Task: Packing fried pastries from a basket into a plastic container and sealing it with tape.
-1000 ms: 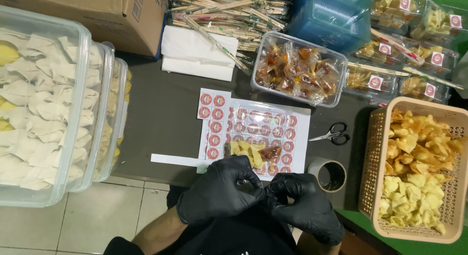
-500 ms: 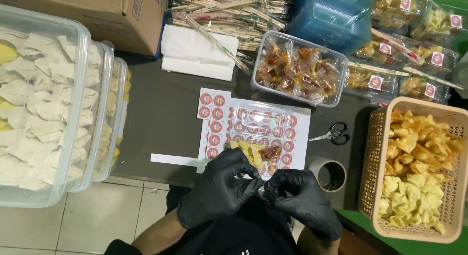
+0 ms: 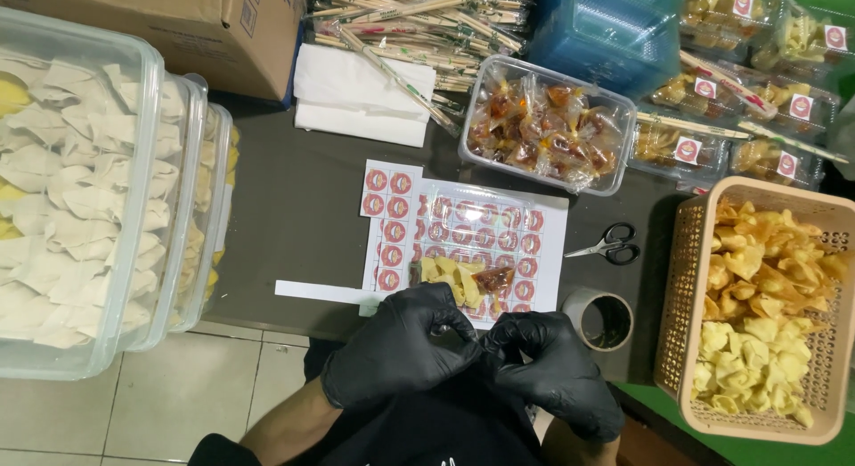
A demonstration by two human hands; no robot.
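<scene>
Both of my hands wear black gloves and meet at the near edge of the dark table. My left hand point(image 3: 405, 346) and my right hand point(image 3: 552, 372) have their fingertips pinched together over the near end of a clear plastic food container point(image 3: 472, 243). The container holds fried wonton pieces point(image 3: 450, 277) and a small sauce packet point(image 3: 494, 279), and rests on a white sheet of round red stickers point(image 3: 392, 208). What the fingers pinch is too small to see.
Large clear tubs of folded wrappers point(image 3: 80, 199) stand at the left. A woven basket of fried wontons point(image 3: 766, 297) is at the right, beside scissors point(image 3: 610, 245) and a tape roll point(image 3: 604, 316). Farther back lie a tub of sauce packets point(image 3: 548, 128), napkins point(image 3: 361, 97), chopsticks point(image 3: 419, 16) and packed boxes point(image 3: 757, 65).
My hands have stayed together at the container's near end, shifting only slightly; the fingertips of both hands have drawn closer.
</scene>
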